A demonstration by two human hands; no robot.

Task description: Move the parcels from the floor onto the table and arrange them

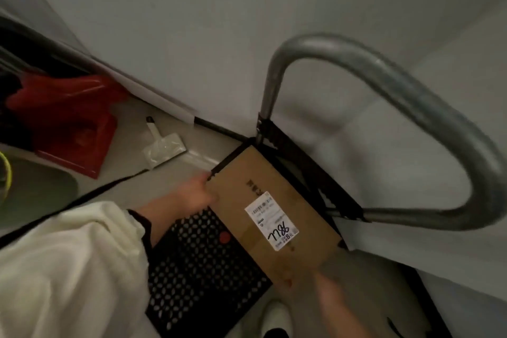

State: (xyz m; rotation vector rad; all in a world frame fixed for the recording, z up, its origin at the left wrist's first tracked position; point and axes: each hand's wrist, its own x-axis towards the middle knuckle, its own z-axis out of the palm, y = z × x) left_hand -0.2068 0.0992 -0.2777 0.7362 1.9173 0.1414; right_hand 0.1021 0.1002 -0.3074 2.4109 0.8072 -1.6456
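A brown cardboard parcel with a white label marked 7786 lies on the black perforated deck of a platform cart, against the handle end. My left hand grips the parcel's left edge, fingers hidden behind it. My right hand reaches up from the bottom of the view, blurred, and touches the parcel's near corner; its fingers are hard to make out. No table is in view.
The cart's grey metal handle loops up on the right against a pale wall. On the floor at left lie a red bag and a small clear packet. A white shoe shows at the bottom.
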